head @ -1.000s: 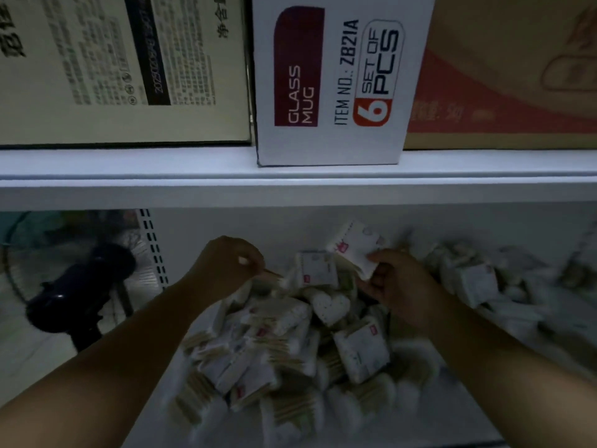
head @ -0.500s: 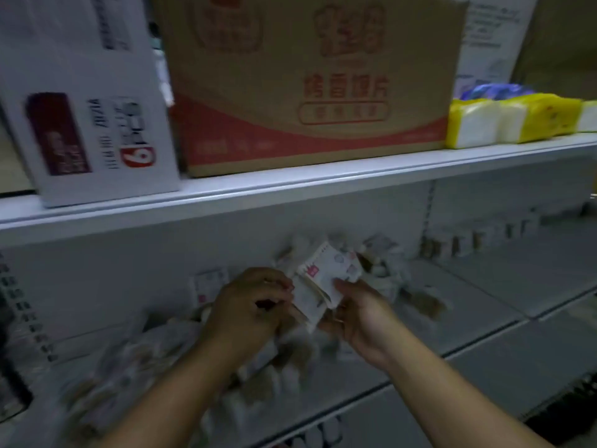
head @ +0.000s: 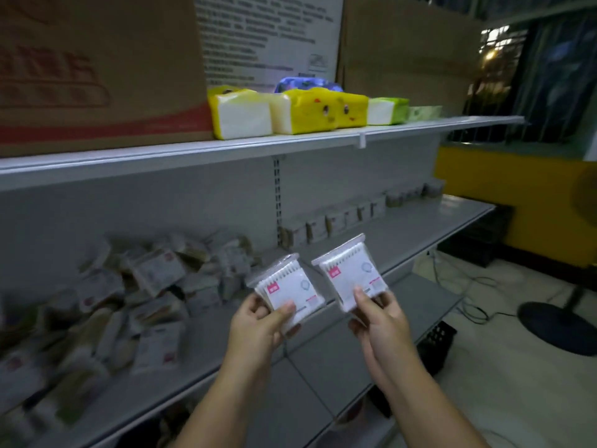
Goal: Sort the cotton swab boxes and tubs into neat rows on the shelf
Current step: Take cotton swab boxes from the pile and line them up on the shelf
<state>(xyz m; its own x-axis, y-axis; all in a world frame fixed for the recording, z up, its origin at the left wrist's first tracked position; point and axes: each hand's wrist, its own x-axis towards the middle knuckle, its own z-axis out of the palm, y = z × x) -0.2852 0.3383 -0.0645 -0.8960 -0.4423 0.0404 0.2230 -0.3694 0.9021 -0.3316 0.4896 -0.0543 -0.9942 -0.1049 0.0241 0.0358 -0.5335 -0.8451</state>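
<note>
Head view: your left hand [head: 258, 321] grips one swab pack [head: 287, 291], your right hand [head: 379, 318] grips another pack [head: 350, 274]; loose heap [head: 129, 302] on shelf [head: 420, 227].

Both forearms reach forward; left hand [head: 258, 321] and right hand [head: 379, 318] each pinch a pack, thumbs on top.

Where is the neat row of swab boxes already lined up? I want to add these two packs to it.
In the head view, the neat row of small swab boxes stands along the back of the grey metal shelf, right of the perforated upright, beyond the jumbled pile of swab packs.
</note>
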